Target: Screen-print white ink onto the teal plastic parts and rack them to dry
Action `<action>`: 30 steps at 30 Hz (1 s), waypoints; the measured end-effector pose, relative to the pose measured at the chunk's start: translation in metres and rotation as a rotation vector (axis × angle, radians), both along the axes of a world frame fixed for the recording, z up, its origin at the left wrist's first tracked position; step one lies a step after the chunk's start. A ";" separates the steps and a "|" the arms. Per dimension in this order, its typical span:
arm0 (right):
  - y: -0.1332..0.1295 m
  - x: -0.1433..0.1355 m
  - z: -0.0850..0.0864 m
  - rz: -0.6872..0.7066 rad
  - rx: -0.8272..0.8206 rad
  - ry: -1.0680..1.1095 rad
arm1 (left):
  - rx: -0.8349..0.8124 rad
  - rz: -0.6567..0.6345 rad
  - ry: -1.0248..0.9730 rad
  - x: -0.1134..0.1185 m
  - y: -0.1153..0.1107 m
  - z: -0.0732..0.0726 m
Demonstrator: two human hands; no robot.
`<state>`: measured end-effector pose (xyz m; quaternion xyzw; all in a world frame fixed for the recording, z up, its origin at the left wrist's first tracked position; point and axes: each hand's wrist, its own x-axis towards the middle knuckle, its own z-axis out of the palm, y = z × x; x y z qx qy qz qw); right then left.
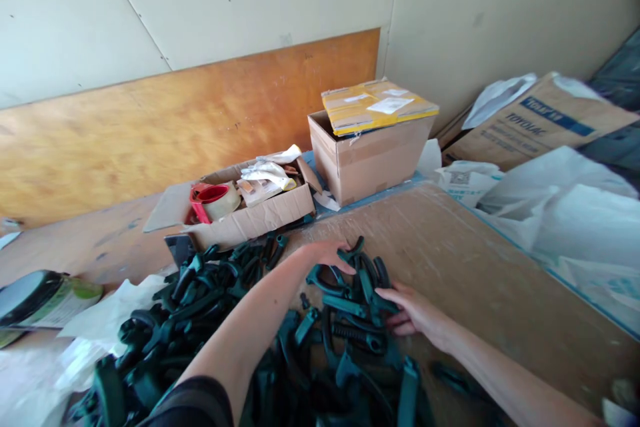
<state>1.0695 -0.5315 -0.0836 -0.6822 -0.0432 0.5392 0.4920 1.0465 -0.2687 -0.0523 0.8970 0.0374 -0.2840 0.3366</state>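
A heap of dark green curved plastic parts, like handles or clamp pieces [345, 360], lies in front of me on the table. My left hand [333, 255] is at its far side, fingers closed around a dark green plastic part [353, 252]; some fingertips are hidden behind it. At the heap's right edge is my right hand [413, 310], thumb and fingers apart, touching the parts from the side without a clear grip. A black spring-like ribbed piece [357, 333] shows among them. More such parts form a second pile [190, 307] left of my left forearm.
An open carton [250, 217] with tape rolls and gloves stands behind the piles. A taller cardboard box [375, 160] is beside it. White plastic bags [565, 200] and a paper sack [535, 120] lie right. A dark-lidded container [45, 297] sits left on the table [480, 260].
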 end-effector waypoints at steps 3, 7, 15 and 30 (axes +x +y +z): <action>0.021 -0.031 0.014 0.080 0.032 -0.122 | -0.107 0.106 0.097 -0.053 0.019 0.011; 0.048 -0.061 0.053 0.322 0.105 -0.538 | -0.174 0.188 0.056 -0.127 0.029 0.034; 0.062 -0.194 0.088 0.685 0.122 -1.037 | 0.136 0.161 -0.065 -0.269 0.027 0.078; -0.101 -0.101 0.051 0.251 -0.344 -1.165 | -0.824 0.726 0.341 -0.447 -0.226 0.049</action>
